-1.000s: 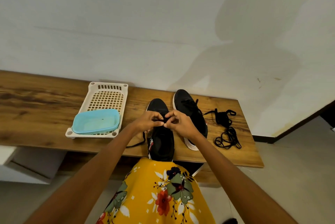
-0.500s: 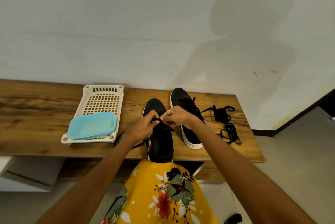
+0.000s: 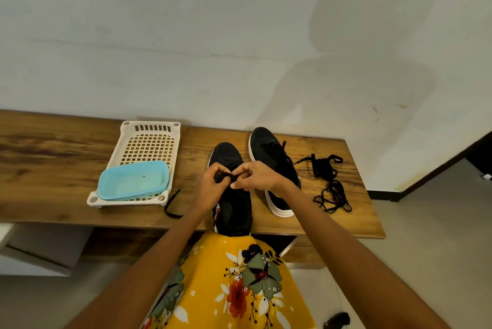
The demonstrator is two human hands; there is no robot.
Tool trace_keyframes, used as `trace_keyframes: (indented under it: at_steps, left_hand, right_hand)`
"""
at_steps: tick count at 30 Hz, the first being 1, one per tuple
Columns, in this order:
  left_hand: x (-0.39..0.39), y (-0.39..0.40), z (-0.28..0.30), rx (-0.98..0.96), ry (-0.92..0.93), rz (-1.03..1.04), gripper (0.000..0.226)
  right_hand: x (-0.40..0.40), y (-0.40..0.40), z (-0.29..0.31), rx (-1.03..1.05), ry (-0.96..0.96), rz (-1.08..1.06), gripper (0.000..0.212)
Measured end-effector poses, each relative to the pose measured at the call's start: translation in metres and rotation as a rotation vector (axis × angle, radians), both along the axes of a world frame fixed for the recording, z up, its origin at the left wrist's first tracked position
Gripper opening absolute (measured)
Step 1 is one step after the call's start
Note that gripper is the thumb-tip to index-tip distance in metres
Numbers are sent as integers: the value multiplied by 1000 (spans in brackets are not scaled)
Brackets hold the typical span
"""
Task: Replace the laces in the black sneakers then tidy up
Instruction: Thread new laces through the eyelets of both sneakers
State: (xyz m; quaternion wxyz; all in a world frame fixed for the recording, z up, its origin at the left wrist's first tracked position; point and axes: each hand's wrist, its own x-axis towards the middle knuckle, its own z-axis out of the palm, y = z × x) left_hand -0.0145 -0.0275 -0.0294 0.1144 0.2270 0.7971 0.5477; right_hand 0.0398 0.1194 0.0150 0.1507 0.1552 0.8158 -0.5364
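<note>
Single head view, wide-angle, looks forward and down from above wooden bench [image 3: 66, 158]; near edge close below, wall fills upper half, floor at right.

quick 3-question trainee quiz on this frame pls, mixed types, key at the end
1. True or false: the blue container sits inside the white basket tray.
2. What are both hands, left and right, pinching? A) black lace over the near sneaker B) the tray C) the loose lace pile
3. Fill in: the loose lace pile lies to the ___ of the far sneaker.

Key: 1 true; 2 A, the black lace over the near sneaker; 3 right.
</note>
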Motion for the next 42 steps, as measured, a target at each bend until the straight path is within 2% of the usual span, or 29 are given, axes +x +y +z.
trace_keyframes:
  at_steps: [3, 7, 12, 15, 18, 22, 25, 28, 31, 33, 39, 42]
  left_hand:
    - [2, 1, 3, 34, -70, -10, 11]
    - [0, -6, 9, 34, -161, -128, 15]
    - [-5, -6, 5, -57, -57, -144, 17]
    - [-7, -4, 1, -84, -7, -144, 14]
    - [-6, -3, -1, -83, -51, -157, 11]
    - [-7, -1, -2, -35, -97, -99, 17]
    - [-4, 0, 1, -21, -111, -93, 20]
    - [-1, 0, 1, 63, -113, -40, 22]
    - [1, 1, 0, 96, -115, -18, 18]
    - [1, 1, 2, 80, -137, -24, 13]
    - [-10, -5, 2, -28, -284, -133, 21]
    - [-11, -4, 6, -74, -250, -181, 25]
  right_hand:
    - [2, -6, -10, 138, 107, -68, 22]
    - [5, -8, -22, 149, 163, -211, 18]
    - [6, -9, -30, 96, 170, -307, 13]
    - [7, -7, -27, 62, 150, -274, 15]
    - [7, -4, -20, 49, 141, -192, 17]
    - [3, -3, -9, -56, 129, -220, 26]
    - [-2, -6, -3, -81, 41, -174, 17]
    - [-8, -7, 6, -153, -92, -125, 22]
    - [-12, -4, 11, -119, -122, -119, 14]
    - [-12, -2, 10, -95, -94, -156, 10]
    - [-2, 8, -6, -17, 66, -387, 23]
    - [3, 12, -15, 1, 99, -467, 21]
